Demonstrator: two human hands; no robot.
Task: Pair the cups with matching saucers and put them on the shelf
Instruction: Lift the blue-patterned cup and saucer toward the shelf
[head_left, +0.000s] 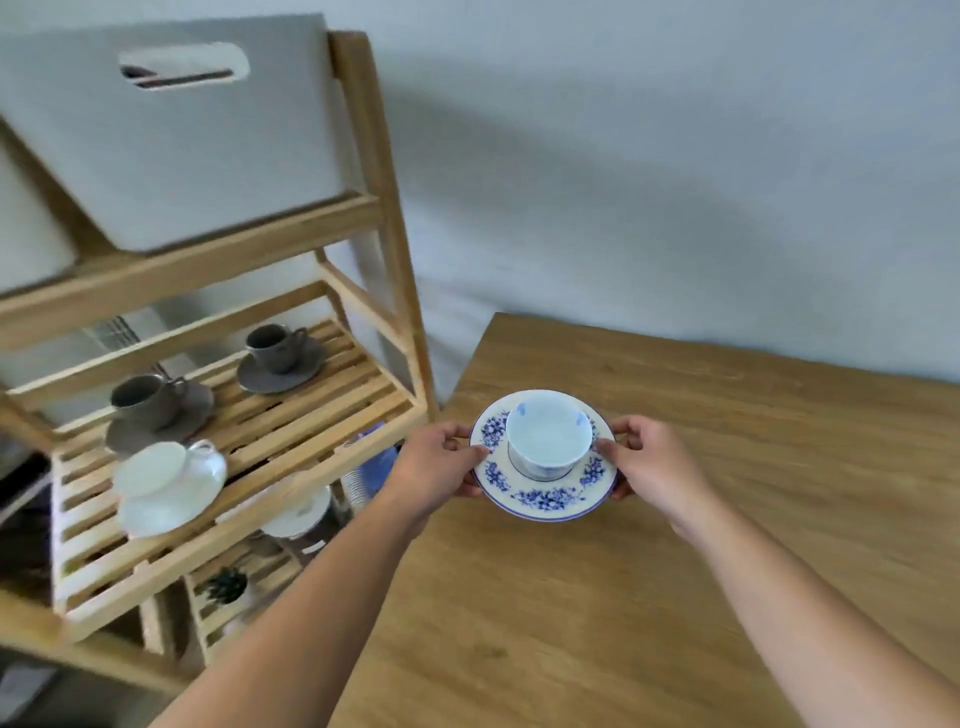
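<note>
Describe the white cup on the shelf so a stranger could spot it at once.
Look at the wooden rack's slatted middle shelf, left of the table. Three cup-and-saucer sets stand there; the white cup is on the set nearest the front edge. Unlike the two dark grey sets behind it, it is plain white.

Non-task stuff: grey storage bin (171, 156) with a cutout handle sat on the top tier, tilted in view. Lower tier held a stack of blue-and-white dishes (371, 467), a white plate (301, 514), and a small dark green plant (226, 584); all blurry. Wooden table (623, 597) stood to the right, against a plain pale wall (649, 182).
</note>
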